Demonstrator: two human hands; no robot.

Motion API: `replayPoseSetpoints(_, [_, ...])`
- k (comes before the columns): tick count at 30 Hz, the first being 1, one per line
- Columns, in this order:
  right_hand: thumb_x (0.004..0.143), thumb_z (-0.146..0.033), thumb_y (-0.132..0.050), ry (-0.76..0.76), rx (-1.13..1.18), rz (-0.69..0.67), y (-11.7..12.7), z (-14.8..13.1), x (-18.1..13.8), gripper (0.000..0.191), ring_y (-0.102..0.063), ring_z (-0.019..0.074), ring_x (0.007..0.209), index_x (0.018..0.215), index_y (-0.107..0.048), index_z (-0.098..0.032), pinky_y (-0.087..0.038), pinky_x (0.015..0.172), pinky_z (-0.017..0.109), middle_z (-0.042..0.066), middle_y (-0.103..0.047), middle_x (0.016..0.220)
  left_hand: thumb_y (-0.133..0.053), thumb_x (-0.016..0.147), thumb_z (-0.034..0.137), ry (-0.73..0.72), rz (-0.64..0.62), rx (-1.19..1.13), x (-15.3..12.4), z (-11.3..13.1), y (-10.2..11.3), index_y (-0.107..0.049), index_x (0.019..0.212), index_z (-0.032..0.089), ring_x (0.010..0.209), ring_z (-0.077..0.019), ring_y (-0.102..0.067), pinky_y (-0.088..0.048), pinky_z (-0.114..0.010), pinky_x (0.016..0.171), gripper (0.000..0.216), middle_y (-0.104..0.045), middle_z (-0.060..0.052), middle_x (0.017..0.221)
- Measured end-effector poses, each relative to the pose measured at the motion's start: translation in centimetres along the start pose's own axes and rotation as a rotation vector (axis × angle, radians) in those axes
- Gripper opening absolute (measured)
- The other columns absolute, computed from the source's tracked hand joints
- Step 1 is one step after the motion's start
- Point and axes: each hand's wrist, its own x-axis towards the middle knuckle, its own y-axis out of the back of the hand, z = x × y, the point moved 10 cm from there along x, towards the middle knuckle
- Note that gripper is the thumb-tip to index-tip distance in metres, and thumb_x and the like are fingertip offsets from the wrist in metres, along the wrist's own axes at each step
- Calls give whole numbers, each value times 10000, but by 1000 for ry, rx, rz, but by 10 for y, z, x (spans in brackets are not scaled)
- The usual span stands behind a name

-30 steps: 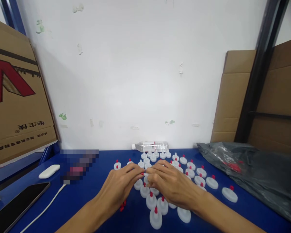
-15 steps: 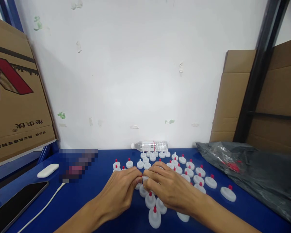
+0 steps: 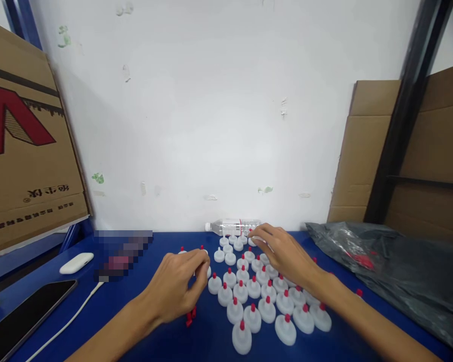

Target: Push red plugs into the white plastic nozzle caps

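Observation:
My left hand (image 3: 183,284) is closed low over the blue table, its thumb and index finger pressed together. What they hold, if anything, is hidden. Several small red tip caps (image 3: 191,317) lie just below that hand. Farther back, my right hand (image 3: 285,254) has its fingertips around a white nozzle cap (image 3: 252,241) near the bottle; a bit of red shows beside the fingertips. Between and in front of my hands stand many round white nozzle caps with red tips (image 3: 253,286). Behind them are several white caps with bare nozzles (image 3: 230,259).
A clear plastic bottle (image 3: 232,227) lies against the white wall. To the left are a phone (image 3: 30,319), a white case (image 3: 76,263), a cable (image 3: 66,327) and a cardboard box (image 3: 26,141). A dark plastic bag (image 3: 396,266) lies on the right.
My hands have come apart from their meeting point. The right moved back and right to the rear caps; the left shifted slightly left, uncovering the front caps and the loose red tips.

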Motion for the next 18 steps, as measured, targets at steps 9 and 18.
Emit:
replayPoseSetpoints(9, [1084, -372, -246, -39, 39, -178, -26, 21, -5, 488, -658, 209, 816, 847, -639, -208, -437, 910, 390, 45, -696, 840, -413, 701, 178, -9, -70, -144, -2, 2, 13, -533, 925, 199, 722, -194, -534, -393, -322, 606, 255, -559, -88, 1165])
replayPoseSetpoints(18, [1080, -438, -182, -105, 48, -206, -29, 31, -6, 547, -646, 211, 763, 834, -618, -216, -434, 878, 385, 38, -699, 800, -425, 842, 121, -51, -115, 85, 5, -15, 10, -536, 785, 183, 740, -186, -527, -327, -304, 632, 140, -581, -42, 816])
